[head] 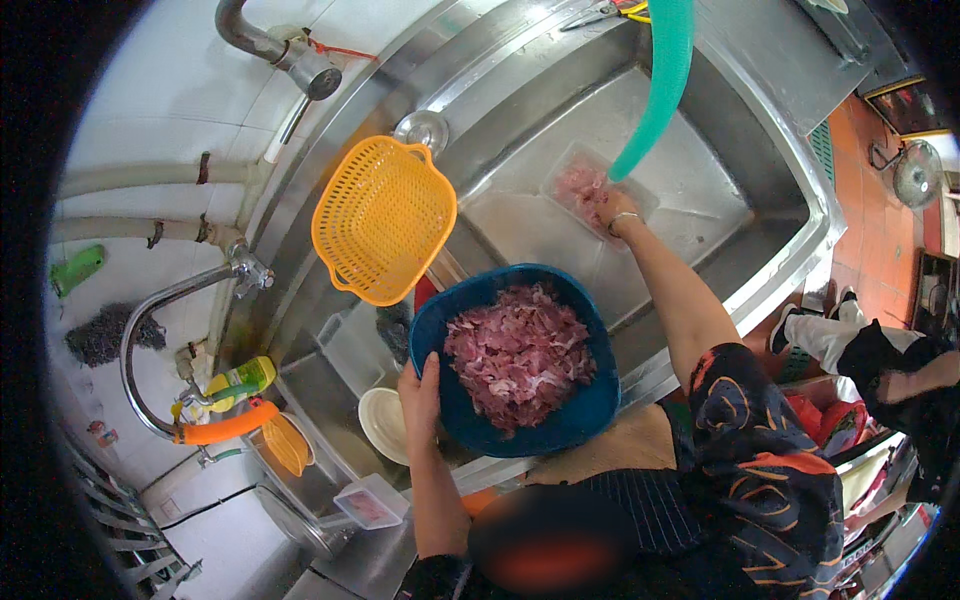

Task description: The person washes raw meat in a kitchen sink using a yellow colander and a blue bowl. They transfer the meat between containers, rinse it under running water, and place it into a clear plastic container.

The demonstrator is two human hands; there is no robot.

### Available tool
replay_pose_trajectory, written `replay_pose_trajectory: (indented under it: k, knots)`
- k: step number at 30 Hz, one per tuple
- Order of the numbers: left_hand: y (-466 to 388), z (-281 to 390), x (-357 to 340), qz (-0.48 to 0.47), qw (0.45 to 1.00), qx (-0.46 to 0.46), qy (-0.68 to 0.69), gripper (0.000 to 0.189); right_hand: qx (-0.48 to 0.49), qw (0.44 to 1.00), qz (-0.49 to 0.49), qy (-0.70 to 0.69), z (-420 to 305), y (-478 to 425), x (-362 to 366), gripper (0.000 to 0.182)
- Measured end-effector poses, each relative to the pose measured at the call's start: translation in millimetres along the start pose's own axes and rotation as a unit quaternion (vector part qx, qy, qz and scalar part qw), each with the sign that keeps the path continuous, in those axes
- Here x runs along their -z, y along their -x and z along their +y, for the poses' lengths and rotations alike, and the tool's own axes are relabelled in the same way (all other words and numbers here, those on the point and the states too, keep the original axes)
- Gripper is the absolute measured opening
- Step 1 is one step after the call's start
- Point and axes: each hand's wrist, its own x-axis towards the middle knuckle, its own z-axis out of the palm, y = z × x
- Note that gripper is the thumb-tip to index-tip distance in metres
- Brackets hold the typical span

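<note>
A dark blue plastic basin (536, 442) holds a heap of thinly cut raw pink meat (517, 352). My left hand (420, 401) grips its left rim, thumb on the inside. Further out, my right hand (616, 206) reaches into a clear plastic container (550, 187) lying in the large steel sink (682, 202). More raw meat (581, 184) is in that container, and my right fingers are against it, partly hidden. The end of a green hose (664, 82) hangs down right beside these fingers. A bracelet circles my right wrist.
A yellow perforated basket (382, 225) rests at the sink's left edge. Left of the basin are a pale bowl (382, 424), a small white container (371, 501) and a curved faucet (139, 322). Yellow-handled pliers (600, 15) lie on the far rim. Another person (877, 352) is at the right.
</note>
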Motion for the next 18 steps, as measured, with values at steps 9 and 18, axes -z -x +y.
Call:
replay_pose_trajectory:
  k: [9, 18]
  knots:
    - [1.7, 9.4, -0.9, -0.018, 1.000, 0.003, -0.016, 0.027, -0.029, 0.963, -0.177, 0.202, -28.8, -1.8, 46.0, 0.033]
    - [0.4, 2.7, -2.7, 0.002, 1.000, -0.001, -0.011, 0.027, 0.147, 0.976, 0.110, 0.118, -16.8, 13.9, 2.1, 0.031]
